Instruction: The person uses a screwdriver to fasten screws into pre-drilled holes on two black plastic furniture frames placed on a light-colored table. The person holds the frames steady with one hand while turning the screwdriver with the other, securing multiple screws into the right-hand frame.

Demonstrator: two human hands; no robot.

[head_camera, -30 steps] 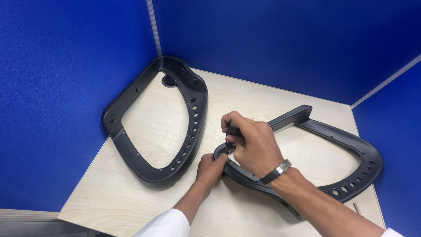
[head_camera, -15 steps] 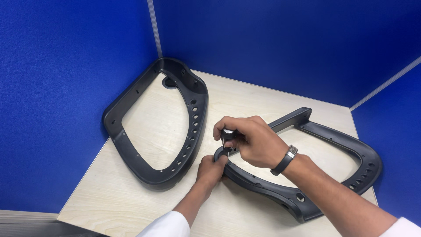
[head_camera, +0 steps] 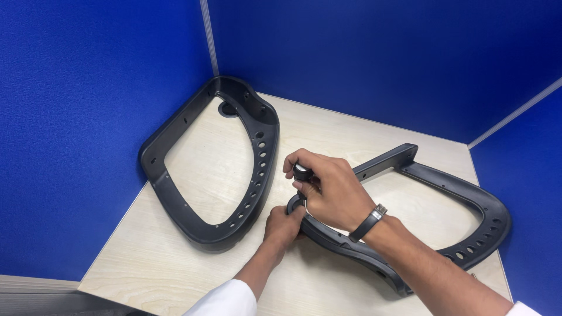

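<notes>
Right hand (head_camera: 333, 196) is curled over a small black knob (head_camera: 302, 172), thumb and fingers closed around it, the knob poking out at the top of the grip, shaft below it hidden by the fingers. Left hand (head_camera: 283, 225) sits just under and toward the wearer from that grip, fingers closed on the near end of the black open frame (head_camera: 468, 187), pressing it to the light wood desk (head_camera: 363, 134); how tightly it clamps cannot be told. The open frame runs away from the grip out to the right and curves back round toward the wearer. A black wristband (head_camera: 367, 223) sits on the right wrist just behind the grip. Left of the grip lies a second black closed-loop frame (head_camera: 257, 152) with holes along its side, near but not touching the hands
</notes>
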